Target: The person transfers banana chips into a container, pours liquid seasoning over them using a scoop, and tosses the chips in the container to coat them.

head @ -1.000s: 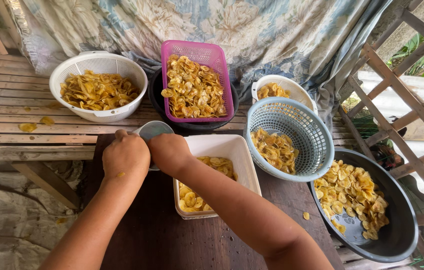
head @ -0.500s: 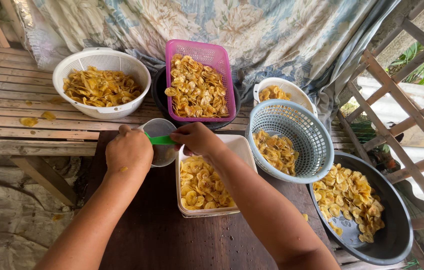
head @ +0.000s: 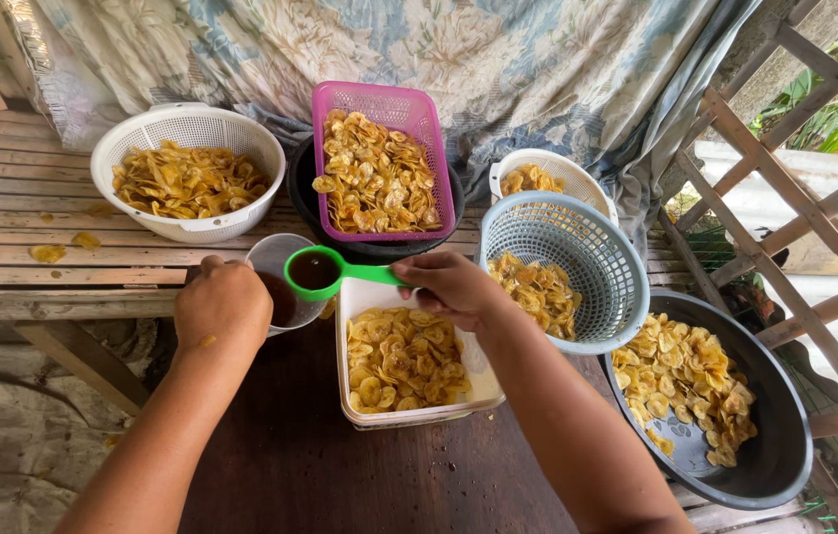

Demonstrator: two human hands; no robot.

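Right hand (head: 454, 287) grips green scoop (head: 325, 269) of dark liquid; left hand (head: 224, 305) clasps clear cup (head: 276, 259) beside chip-filled tub (head: 417, 368).

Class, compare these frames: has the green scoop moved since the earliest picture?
Yes. The green scoop, held by the right hand, has risen out of the clear cup and now sits level over the rim, nearer the white tub.

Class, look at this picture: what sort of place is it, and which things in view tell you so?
Probably a rustic outdoor food-preparation spot at a home: a slatted wooden bench, baskets and basins of yellow chips, a cloth backdrop, and greenery beyond a wooden lattice.
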